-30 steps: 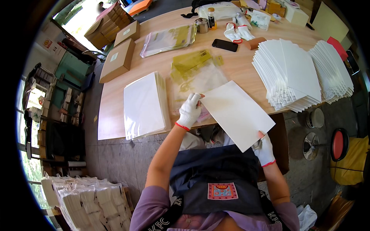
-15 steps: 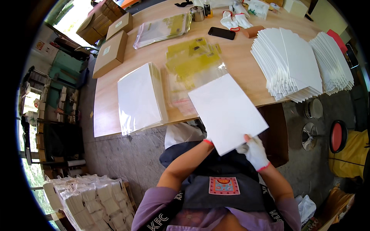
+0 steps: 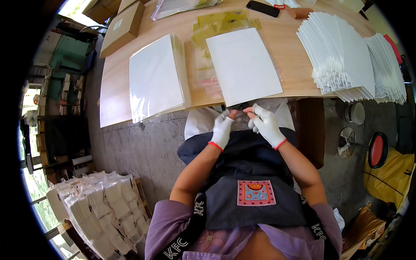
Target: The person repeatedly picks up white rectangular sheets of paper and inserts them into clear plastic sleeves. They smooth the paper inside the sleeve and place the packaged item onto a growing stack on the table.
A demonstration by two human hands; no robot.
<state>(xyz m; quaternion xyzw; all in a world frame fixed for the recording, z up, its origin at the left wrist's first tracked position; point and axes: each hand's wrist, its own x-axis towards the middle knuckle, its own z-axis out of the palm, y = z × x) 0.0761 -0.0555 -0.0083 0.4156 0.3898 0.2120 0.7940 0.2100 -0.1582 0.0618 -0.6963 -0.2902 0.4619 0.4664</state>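
A blank white rectangular sheet (image 3: pixel 244 67) lies slightly turned on clear, yellow-printed bags (image 3: pixel 221 18), its near corner at the desk's (image 3: pixel 299 73) front edge. Just below, the left hand (image 3: pixel 222 129) and right hand (image 3: pixel 265 125), white-gloved, curl loosely; whether they pinch anything cannot be told. A plastic-covered white stack (image 3: pixel 156 78) crowds the left; a wider desk strip opens rightward, up to fanned white sheets (image 3: pixel 342 56).

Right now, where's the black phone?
In the head view, the black phone lies on the wooden table near the top edge, right of centre, just left of the brown cylinder.
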